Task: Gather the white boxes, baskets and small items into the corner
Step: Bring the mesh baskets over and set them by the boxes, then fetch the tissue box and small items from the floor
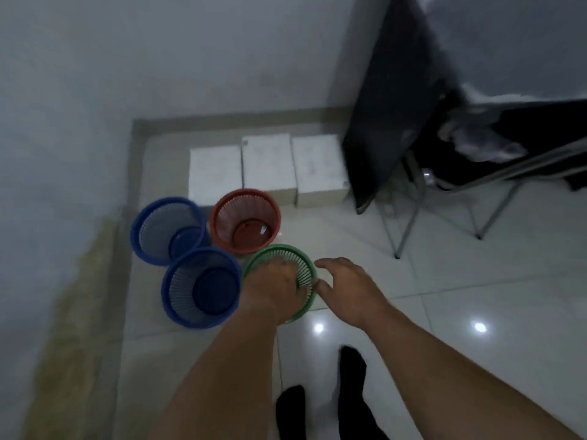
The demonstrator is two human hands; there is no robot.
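Three white boxes (214, 173) (268, 163) (317, 166) stand in a row against the far wall near the corner. In front of them stand a red basket (222, 223) and two blue baskets (149, 230) (178, 296), all upright on the tiled floor. A green basket (306, 268) sits just right of the nearer blue one. My left hand (273, 287) lies over its near side, fingers curled into it and gripping the rim. My right hand (346, 287) hovers beside the green basket's right rim, fingers spread and straight, thumb close to the rim.
A dark panel (381, 122) leans by the right-hand box. Grey metal table legs (408, 217) stand to the right, with cloth piled above. My feet in black socks (349, 376) are on the glossy tiles. A wall with a yellowish base strip (79, 296) runs along the left.
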